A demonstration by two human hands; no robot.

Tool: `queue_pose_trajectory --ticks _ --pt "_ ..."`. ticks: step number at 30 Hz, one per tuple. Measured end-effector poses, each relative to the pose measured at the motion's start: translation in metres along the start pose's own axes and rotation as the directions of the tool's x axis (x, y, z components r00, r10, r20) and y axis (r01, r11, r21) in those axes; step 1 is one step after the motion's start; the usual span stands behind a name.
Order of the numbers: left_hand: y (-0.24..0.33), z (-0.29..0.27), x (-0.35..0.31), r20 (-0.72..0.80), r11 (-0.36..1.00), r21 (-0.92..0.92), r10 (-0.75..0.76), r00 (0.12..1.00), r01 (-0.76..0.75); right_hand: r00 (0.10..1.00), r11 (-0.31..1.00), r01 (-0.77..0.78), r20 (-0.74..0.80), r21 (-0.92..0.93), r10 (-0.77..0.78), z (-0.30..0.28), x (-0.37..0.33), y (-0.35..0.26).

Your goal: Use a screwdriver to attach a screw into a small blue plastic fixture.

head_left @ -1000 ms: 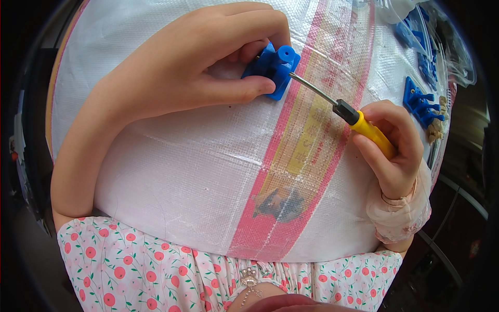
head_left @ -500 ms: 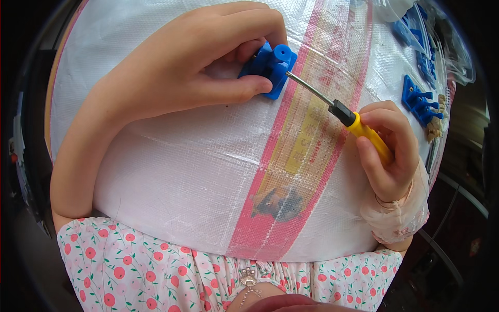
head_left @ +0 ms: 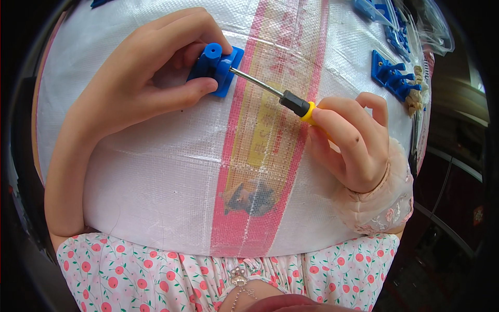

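A blue plastic bracket [head_left: 222, 70] with a flat base plate and a round post sits on the woven sheet at the upper left. My left hand [head_left: 150, 73] is closed on its left side, thumb in front and curled fingers behind. In my right hand [head_left: 353, 140] is a screwdriver [head_left: 296, 103] with a yellow and black handle and a metal shaft. Its shaft slants up to the left, and its tip meets the bracket's side beside the post. The exact contact point of the tip is hidden. My fingers cover most of the handle.
Another blue bracket with several prongs [head_left: 390, 76] lies at the right, beside a small beige lump [head_left: 415, 92]. Behind it are blue parts in clear plastic bags [head_left: 435, 26]. A white woven sheet [head_left: 156, 187] with a pink and yellow stripe covers the table.
The whole view has shifted, so things appear further left. My right hand has changed its hold, its fingers now further over the handle. The left hand keeps its grip on the bracket.
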State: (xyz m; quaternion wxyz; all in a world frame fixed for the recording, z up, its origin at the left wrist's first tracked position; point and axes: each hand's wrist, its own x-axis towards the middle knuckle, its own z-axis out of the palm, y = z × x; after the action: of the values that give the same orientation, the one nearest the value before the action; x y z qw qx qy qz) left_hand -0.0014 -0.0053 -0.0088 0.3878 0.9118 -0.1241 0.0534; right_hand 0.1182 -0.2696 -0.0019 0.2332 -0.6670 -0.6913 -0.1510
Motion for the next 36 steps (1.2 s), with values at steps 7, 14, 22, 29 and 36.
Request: queue_pose_trajectory --ticks 7,14,22,29,36 --pt "0.000 -0.001 0.000 0.001 1.000 0.026 0.005 1.000 -0.005 0.999 0.997 0.035 -0.026 -0.073 -0.037 0.006 0.001 0.000" --pt "0.004 0.002 -0.004 0.013 1.000 0.021 -0.013 1.000 0.012 0.998 0.992 0.055 -0.025 -0.115 -0.058 0.003 -0.004 -0.008" --pt "0.004 0.001 -0.004 0.013 0.999 0.030 -0.013 1.000 0.013 0.998 0.989 0.064 -0.013 -0.137 -0.066 0.003 -0.001 -0.006" --pt "0.003 0.001 -0.002 -0.002 1.000 0.024 0.004 1.000 -0.004 0.999 0.990 0.041 -0.018 -0.137 -0.044 0.002 0.000 -0.008" --pt "0.003 0.001 -0.004 -0.006 1.000 0.030 0.007 1.000 -0.007 0.999 0.992 0.025 -0.039 -0.120 -0.030 0.003 0.001 -0.009"
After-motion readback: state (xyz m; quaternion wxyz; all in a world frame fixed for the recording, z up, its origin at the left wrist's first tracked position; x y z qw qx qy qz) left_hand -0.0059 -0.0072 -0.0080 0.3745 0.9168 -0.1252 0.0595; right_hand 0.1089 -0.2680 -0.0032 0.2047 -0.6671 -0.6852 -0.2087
